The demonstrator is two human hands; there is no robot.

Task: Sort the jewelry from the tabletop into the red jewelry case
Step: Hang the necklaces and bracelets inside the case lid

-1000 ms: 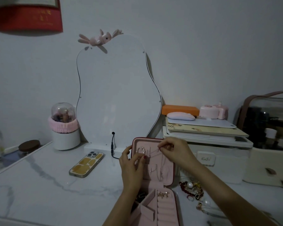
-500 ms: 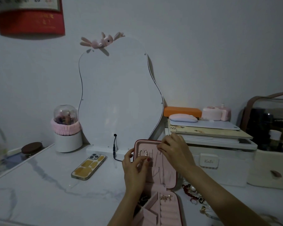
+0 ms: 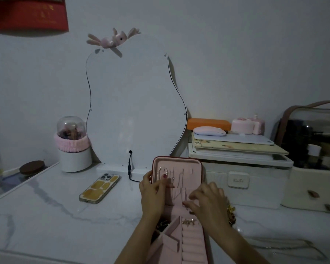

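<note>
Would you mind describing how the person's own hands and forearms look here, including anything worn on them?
Both forearms are bare as far as the frame shows, with no sleeves, watch or bracelet in view. The left hand has a nail painted dark red; I see no rings on it. The right hand shows no rings either, and its nails are too dim to judge for polish.

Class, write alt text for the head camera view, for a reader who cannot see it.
Two hands work at an open jewelry case with a pink lining on a white marble table: the left hand grips the upright lid's left edge, and the right hand touches the lid's lower pocket. A phone lies to the left, before a wavy mirror.
</note>
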